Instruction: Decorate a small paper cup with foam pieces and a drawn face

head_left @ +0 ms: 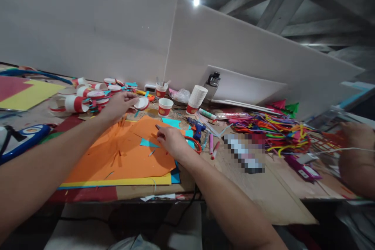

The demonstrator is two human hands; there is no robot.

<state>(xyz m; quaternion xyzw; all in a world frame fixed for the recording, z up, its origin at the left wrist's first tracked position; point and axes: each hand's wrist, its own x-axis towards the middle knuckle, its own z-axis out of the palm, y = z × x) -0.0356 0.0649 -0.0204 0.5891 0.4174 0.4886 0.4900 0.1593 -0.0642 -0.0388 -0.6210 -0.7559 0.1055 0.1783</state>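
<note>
My left hand (124,103) pinches a cut paper-cup piece (142,103), round and white with a red edge and small blue strips sticking out. It holds the piece above the back of the orange sheets. Over the orange paper (137,164), my right hand (172,142) is closed around what look like scissors. An orange-red handle loop (197,149) shows behind the hand and a dark tip pokes out by the fingers; the middle is hidden. Blue paper scraps (149,143) lie beside the fingers. Yellow and blue sheets are under the orange ones.
Several cut cup pieces (76,103) lie at left. Behind my hands stand a single paper cup (165,106), a cup stack (197,97) and a bottle (211,86). A blue glue gun (199,129), markers (211,143) and pipe cleaners (281,131) lie rightward. Another person's arm (356,160) is far right.
</note>
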